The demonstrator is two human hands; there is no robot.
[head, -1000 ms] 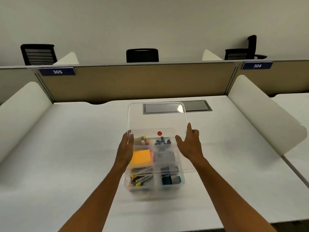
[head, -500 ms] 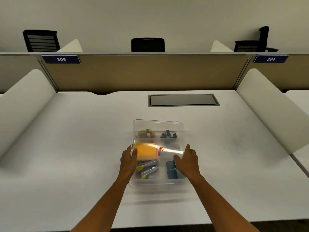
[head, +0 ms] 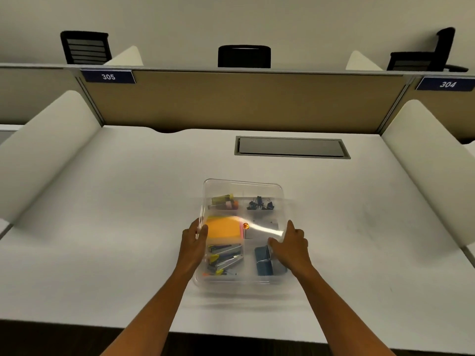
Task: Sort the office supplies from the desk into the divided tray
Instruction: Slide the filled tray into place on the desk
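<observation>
A clear divided tray (head: 239, 281) stands on the white desk (head: 102, 227), just in front of me. Its compartments hold orange sticky notes (head: 223, 228), black binder clips (head: 260, 204), staplers (head: 226, 258), a blue box (head: 263, 262) and small coloured items (head: 222, 201). A clear lid (head: 264, 228) with a red dot lies flat over the tray. My left hand (head: 192, 240) grips the lid's left edge, thumb on top. My right hand (head: 291, 244) holds the right edge, thumb across the lid.
A grey cable hatch (head: 291, 147) is set into the desk behind the tray. White curved side screens (head: 46, 150) (head: 431, 160) bound the desk left and right. A tan partition (head: 244, 98) closes the back, with black chairs beyond it.
The lid was held raised and tilted above the tray. Both hands have brought it down towards me, and it now lies flat over the compartments.
</observation>
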